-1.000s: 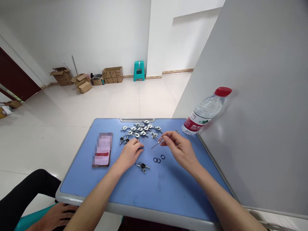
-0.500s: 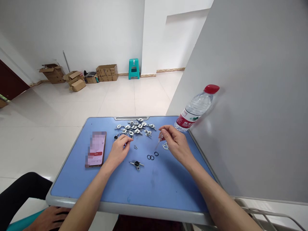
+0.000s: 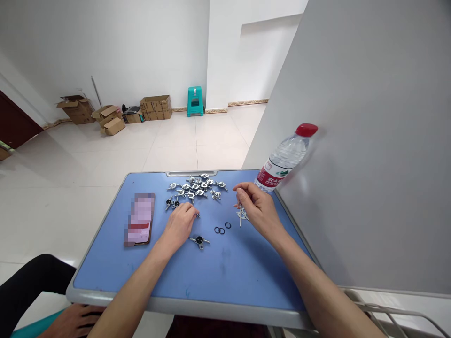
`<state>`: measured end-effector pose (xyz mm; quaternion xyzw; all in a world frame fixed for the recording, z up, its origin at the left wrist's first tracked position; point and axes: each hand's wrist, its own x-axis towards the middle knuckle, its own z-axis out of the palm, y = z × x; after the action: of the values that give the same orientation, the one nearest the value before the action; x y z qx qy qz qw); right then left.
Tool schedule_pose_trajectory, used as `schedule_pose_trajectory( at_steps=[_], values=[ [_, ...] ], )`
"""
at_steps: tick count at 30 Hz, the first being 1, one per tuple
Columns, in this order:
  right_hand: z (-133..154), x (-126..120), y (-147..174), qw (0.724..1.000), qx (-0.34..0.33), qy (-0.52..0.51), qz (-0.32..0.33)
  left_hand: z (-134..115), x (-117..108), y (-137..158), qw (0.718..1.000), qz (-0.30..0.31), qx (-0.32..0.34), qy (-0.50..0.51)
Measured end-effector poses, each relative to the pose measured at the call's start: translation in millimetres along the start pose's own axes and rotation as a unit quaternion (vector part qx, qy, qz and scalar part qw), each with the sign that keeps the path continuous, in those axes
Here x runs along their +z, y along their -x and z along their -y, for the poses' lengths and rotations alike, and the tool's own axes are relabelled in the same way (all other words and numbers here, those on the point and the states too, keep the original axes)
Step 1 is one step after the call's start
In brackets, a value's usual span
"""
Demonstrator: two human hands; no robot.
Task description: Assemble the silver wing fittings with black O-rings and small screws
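Just below the frame's centre, our left hand (image 3: pixel 181 226) is touching tiny silvery metal pieces (image 3: pixel 198 216), probably light, hard and best pinched edgewise, its grip unclear, while our right hand (image 3: pixel 260 209) is pinching a slim, silvery rod-shaped tool (image 3: pixel 240 218).

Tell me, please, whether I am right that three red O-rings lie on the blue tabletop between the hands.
Only the colour is wrong: the head view shows three black O-rings lying on the blue tabletop between left hand and right hand.
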<state>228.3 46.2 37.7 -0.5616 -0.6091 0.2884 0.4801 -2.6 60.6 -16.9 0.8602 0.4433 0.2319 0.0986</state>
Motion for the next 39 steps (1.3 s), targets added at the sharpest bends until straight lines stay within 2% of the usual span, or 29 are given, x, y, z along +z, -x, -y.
schedule_pose_trajectory(
  at_steps=[17, 22, 25, 30, 39],
  values=[
    [2.6, 3.8, 3.5, 0.999, -0.002, 0.018, 0.043, -12.1, 3.8, -3.1, 0.998, 0.033, 0.014, 0.058],
    [1.7, 4.3, 3.3, 0.999, -0.002, 0.015, 0.041, -16.3, -2.6, -4.6, 0.994, 0.052, 0.009, 0.091],
    [0.9, 4.4, 2.8, 0.999, -0.004, 0.018, 0.042, -15.0, -12.8, -4.2, 0.990, 0.073, -0.008, 0.122],
    [1.6, 4.2, 2.9, 0.999, -0.009, 0.023, 0.043, -14.1, -23.4, -3.4, 0.973, 0.120, -0.072, 0.184],
    [5.4, -0.8, 0.7, 0.999, 0.013, 0.014, 0.039, -21.6, -11.1, -8.6, 0.975, 0.115, -0.053, 0.184]
  ],
)
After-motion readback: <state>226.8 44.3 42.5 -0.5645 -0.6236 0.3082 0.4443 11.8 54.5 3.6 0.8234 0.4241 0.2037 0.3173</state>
